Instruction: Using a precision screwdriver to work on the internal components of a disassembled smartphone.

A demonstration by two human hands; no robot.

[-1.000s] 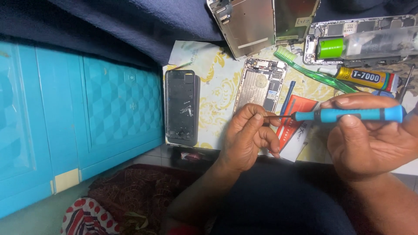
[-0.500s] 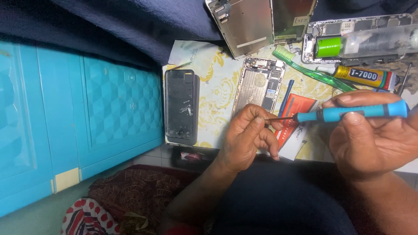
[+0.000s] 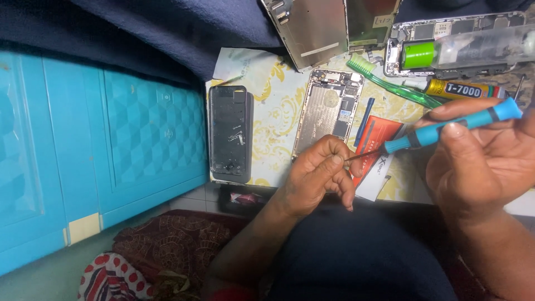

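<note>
We hold the blue screwdriver (image 3: 446, 128) tight in our right hand (image 3: 479, 167). Our left hand (image 3: 320, 173) pinches at its tip, maybe a tiny screw. Just past that grip lies the open phone (image 3: 329, 111). We should keep steady.

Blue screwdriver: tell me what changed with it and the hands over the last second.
The blue screwdriver in the right hand tilted, its handle end rising toward the upper right; its tip stays at the left hand fingertips. Nothing was taken up or let go. The opened phone, black screen panel and green toothbrush lie as before.
</note>
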